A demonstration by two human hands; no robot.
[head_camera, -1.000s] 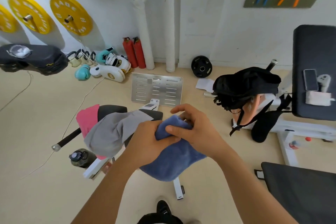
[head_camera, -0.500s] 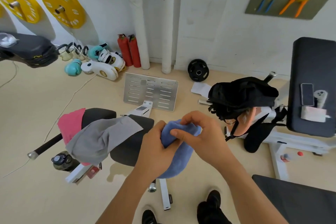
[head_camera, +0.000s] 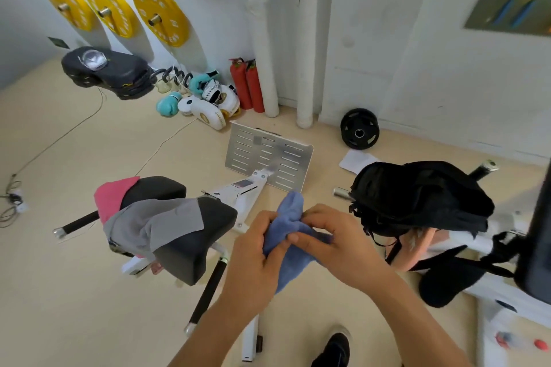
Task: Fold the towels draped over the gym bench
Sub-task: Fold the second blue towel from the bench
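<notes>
From the head camera I see both hands working 1 blue towel (head_camera: 287,243), held in the air just right of the gym bench (head_camera: 190,235) and clear of its pad. My left hand (head_camera: 253,259) grips the bunched cloth from the left with curled fingers, and my right hand (head_camera: 343,243) pinches a fold from the right, thumb laid across the fabric. The towel is crumpled, its long axis running from a peak pointing away from me toward the slotted metal plate (head_camera: 269,155) down to a loose tail hanging toward me below the hands. On the bench a grey towel (head_camera: 155,225) lies draped across the pad, with a pink towel (head_camera: 111,195) beyond it. 3 yellow weight plates (head_camera: 159,12) on the wall carry lettering too blurred to read; print on a white boxing glove (head_camera: 205,112) is likewise unreadable.
</notes>
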